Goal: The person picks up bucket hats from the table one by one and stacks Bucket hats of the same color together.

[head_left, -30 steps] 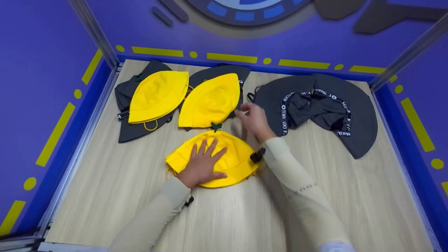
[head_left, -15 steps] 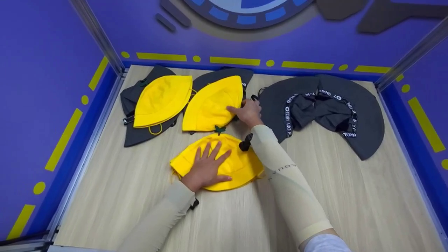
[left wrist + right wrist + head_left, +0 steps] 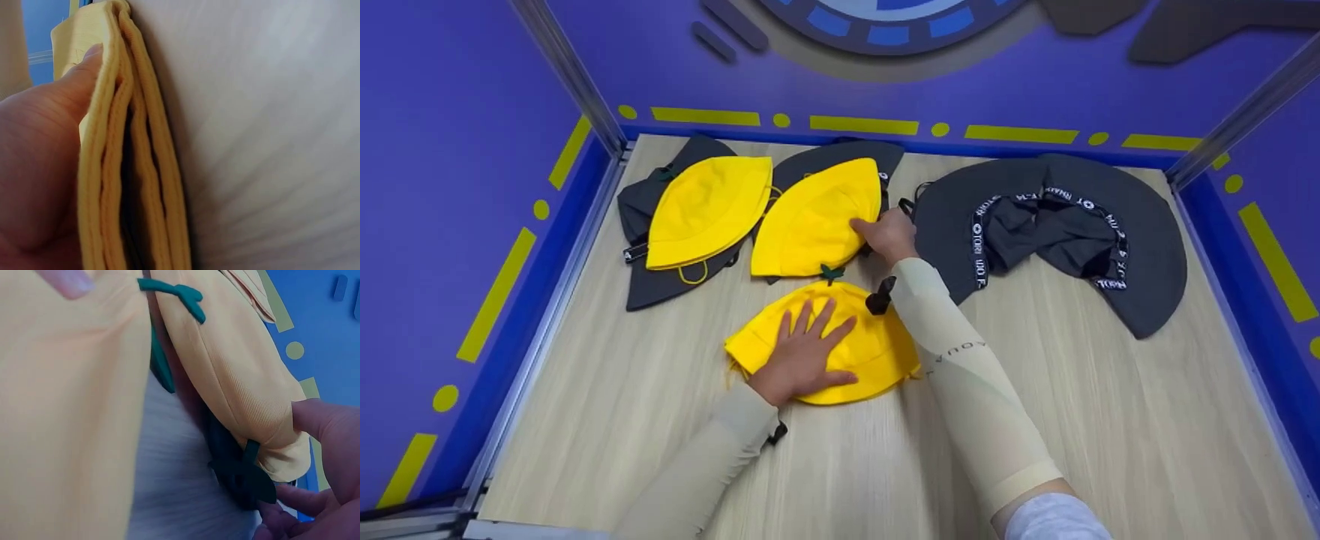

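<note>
My left hand (image 3: 802, 360) lies with spread fingers on the front yellow bucket hat (image 3: 877, 352), which is folded flat with layered brim edges (image 3: 135, 169) in the left wrist view. My right hand (image 3: 889, 232) pinches the right edge of the middle yellow bucket hat (image 3: 814, 225). In the right wrist view the thumb (image 3: 312, 417) rests on the yellow cloth while the curled fingers (image 3: 298, 503) tuck under it, beside a green leaf tab (image 3: 247, 475). A dark grey hat (image 3: 825, 154) lies beneath this yellow one, mostly covered.
At left, another yellow hat (image 3: 709, 214) lies on a dark grey hat (image 3: 649, 296). A large dark grey wide-brimmed hat (image 3: 1147, 247) with a lettered band spreads at right. Blue panels (image 3: 735, 45) and metal posts enclose the wooden table (image 3: 1110, 435).
My right hand has moved slightly left from beside the middle yellow hat and taken hold of its right edge. The left hand has stayed on the front hat.
</note>
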A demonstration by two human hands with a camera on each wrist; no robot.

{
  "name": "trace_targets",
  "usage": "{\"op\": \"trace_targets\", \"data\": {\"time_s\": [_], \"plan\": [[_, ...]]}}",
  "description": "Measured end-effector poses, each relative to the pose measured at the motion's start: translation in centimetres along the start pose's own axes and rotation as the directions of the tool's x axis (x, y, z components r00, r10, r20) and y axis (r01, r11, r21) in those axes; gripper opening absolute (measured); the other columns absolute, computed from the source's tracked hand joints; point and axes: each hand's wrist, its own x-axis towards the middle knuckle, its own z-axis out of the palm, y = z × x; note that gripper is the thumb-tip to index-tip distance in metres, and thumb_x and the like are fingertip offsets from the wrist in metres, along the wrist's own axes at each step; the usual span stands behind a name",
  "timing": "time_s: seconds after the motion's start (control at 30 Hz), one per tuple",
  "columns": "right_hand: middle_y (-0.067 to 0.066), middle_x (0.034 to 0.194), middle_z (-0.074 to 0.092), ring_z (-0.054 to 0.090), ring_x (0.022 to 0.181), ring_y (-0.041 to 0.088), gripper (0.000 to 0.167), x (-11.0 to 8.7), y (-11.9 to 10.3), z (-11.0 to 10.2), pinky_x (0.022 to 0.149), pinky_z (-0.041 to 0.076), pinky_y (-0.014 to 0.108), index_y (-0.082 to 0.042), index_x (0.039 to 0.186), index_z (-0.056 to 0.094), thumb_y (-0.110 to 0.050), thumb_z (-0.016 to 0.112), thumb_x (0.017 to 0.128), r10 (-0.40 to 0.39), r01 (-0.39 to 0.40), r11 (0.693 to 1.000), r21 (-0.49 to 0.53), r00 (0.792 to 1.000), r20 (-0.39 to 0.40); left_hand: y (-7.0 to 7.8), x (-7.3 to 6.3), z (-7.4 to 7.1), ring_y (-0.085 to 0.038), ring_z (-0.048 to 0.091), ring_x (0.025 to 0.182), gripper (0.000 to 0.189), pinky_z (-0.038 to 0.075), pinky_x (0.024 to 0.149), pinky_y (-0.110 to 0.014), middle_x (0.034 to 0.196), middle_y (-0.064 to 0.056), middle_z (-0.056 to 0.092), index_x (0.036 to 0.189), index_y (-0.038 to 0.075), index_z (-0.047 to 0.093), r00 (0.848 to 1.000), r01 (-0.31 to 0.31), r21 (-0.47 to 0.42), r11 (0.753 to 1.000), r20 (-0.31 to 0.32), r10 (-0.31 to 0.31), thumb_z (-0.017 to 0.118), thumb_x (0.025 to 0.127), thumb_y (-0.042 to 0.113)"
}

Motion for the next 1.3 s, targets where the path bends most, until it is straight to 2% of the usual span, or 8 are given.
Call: {"op": "trace_targets", "data": {"time_s": [0.13,0.37,0.7,0.83,0.93,1.1,1.2,1.3], "plan": [[0.004,0.112,0.064,0.067,0.099,0.019,0.052,0.2,-0.3,0.2,0.093,0.058,0.029,-0.011,0.134,0.057,-0.041,0.073,0.095,0.004,-0.004,1.000,0.014,1.000,-0.011,0.0,0.1,0.0,-0.042,-0.003,0.160,0.089,0.002,0.123,-0.070,0.175,-0.006,-0.002,0.164,0.036,0.018,1.000,-0.002,0.001,1.000,0.000,0.002,0.052,0.092,0.075],[0.005,0.108,0.065,0.067,0.092,0.019,0.030,0.2,-0.6,0.3,0.085,0.060,0.027,-0.011,0.119,0.066,-0.031,0.071,0.098,-0.066,0.068,0.997,0.039,0.996,-0.060,-0.1,0.1,0.0,-0.043,-0.003,0.159,0.089,0.003,0.123,-0.070,0.175,-0.006,-0.002,0.165,0.036,0.017,1.000,-0.003,0.007,1.000,-0.001,0.003,0.051,0.092,0.076],[0.005,0.125,0.062,0.066,0.107,0.016,0.040,-1.0,-1.0,0.4,0.097,0.057,0.029,-0.011,0.131,0.054,-0.035,0.064,0.101,-0.093,0.115,0.965,0.236,0.990,-0.102,-0.2,0.0,0.1,-0.044,0.001,0.159,0.087,0.006,0.123,-0.070,0.175,-0.007,0.003,0.164,0.035,0.021,0.999,-0.013,-0.002,1.000,-0.034,0.013,0.053,0.093,0.074],[0.005,0.140,0.052,0.059,0.121,0.016,0.054,-1.6,-1.5,0.2,0.107,0.051,0.032,-0.012,0.145,0.037,-0.031,0.063,0.102,-0.060,0.067,0.882,0.467,0.998,-0.030,-0.2,0.0,0.2,-0.044,0.000,0.159,0.087,0.007,0.123,-0.071,0.175,-0.007,0.003,0.164,0.036,0.022,0.999,-0.010,0.002,1.000,-0.041,0.010,0.053,0.092,0.074],[0.005,0.143,0.053,0.061,0.122,0.017,0.070,-1.9,-2.0,-0.1,0.108,0.052,0.035,-0.014,0.150,0.032,-0.030,0.074,0.096,-0.017,-0.047,0.751,0.659,0.996,0.090,-0.2,0.0,0.1,-0.043,0.000,0.159,0.087,0.006,0.123,-0.071,0.175,-0.006,0.001,0.164,0.037,0.021,0.999,-0.009,0.003,1.000,-0.037,0.009,0.053,0.092,0.074],[0.005,0.132,0.067,0.071,0.114,0.021,0.084,-1.9,-2.2,-0.5,0.097,0.059,0.039,-0.016,0.145,0.044,-0.031,0.091,0.077,0.017,-0.296,0.560,0.774,0.938,0.346,-0.1,-0.2,0.1,-0.044,0.001,0.159,0.088,0.007,0.122,-0.072,0.175,-0.008,0.003,0.164,0.035,0.022,0.998,-0.022,-0.007,1.000,-0.050,0.022,0.054,0.092,0.073],[0.005,0.131,0.068,0.072,0.113,0.023,0.079,-1.7,-2.1,-0.6,0.094,0.060,0.041,-0.015,0.143,0.048,-0.030,0.090,0.079,0.008,-0.379,0.533,0.757,0.896,0.443,-0.1,-0.2,0.1,-0.045,0.004,0.159,0.087,0.008,0.122,-0.071,0.174,-0.009,0.006,0.164,0.033,0.024,0.997,-0.028,0.004,1.000,-0.070,0.028,0.055,0.092,0.072],[0.006,0.132,0.067,0.072,0.114,0.023,0.068,-1.5,-2.0,-0.4,0.093,0.061,0.041,-0.013,0.145,0.047,-0.027,0.082,0.088,-0.008,-0.374,0.564,0.736,0.889,0.458,-0.2,-0.2,0.2,-0.046,0.006,0.158,0.087,0.009,0.122,-0.071,0.174,-0.010,0.006,0.163,0.032,0.026,0.996,-0.030,0.012,0.999,-0.079,0.031,0.055,0.092,0.072]]}}
